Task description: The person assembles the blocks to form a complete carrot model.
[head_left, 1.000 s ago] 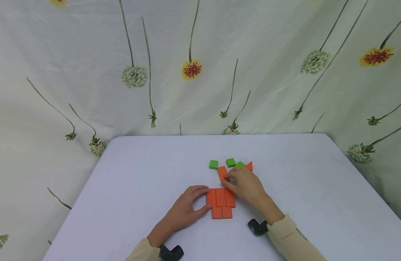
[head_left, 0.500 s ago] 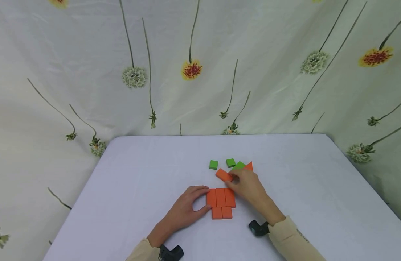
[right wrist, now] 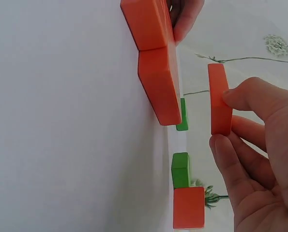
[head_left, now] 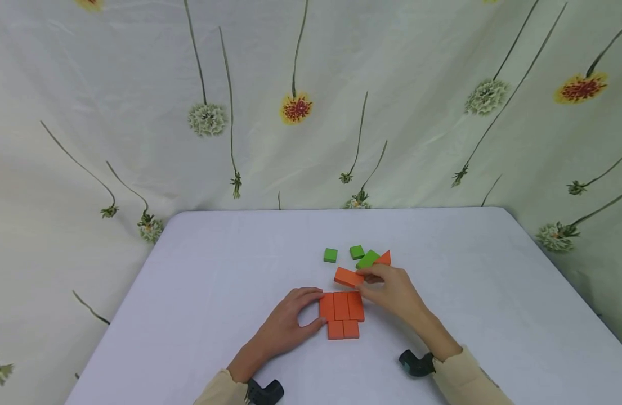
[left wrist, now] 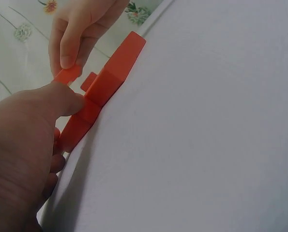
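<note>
A smooth, white-covered table has rounded far corners. Behind the table and past both its sides spreads a pale, lightly creased cloth, printed with long-stemmed flowers, heads downward. Above the table's far edge show a yellow-and-red bloom and, left of that, a round whitish bloom. The light is soft, the cloth greyer toward the table's right.
</note>
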Available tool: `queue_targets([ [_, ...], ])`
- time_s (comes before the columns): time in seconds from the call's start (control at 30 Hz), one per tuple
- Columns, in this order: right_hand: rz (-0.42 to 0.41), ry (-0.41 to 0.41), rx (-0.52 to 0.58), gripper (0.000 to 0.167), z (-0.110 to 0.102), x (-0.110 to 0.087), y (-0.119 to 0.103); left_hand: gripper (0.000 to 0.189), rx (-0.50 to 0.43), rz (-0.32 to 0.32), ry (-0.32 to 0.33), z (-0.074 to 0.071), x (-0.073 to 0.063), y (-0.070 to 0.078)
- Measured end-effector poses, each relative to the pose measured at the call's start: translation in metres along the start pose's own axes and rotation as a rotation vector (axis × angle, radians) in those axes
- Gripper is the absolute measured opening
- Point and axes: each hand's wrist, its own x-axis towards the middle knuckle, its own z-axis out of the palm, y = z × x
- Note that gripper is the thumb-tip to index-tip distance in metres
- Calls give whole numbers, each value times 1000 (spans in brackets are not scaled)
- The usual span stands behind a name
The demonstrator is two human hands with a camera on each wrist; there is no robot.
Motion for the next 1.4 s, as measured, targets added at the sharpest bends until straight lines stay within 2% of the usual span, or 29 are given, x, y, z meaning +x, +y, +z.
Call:
queue_targets([
  [0.3, -204, -59, 34, 29, -7, -21, 3, 48, -1, -13, 5, -1, -2, 3],
  [0.67, -327, -145, 86, 34, -4, -42, 3, 48, -6, -15, 2, -1, -1, 1],
  [0.9, -366, -208, 110, 34, 0, -52, 5, 49, -7, -3, 4, 0, -1, 0],
  [1.2, -497, -234, 135, 35, 7, -58, 10, 49, -6, 12, 12, -1, -1, 1],
  [1.4, -547, -243, 121, 33, 10, -61, 8, 49, -12, 10, 13, 0, -1, 1],
])
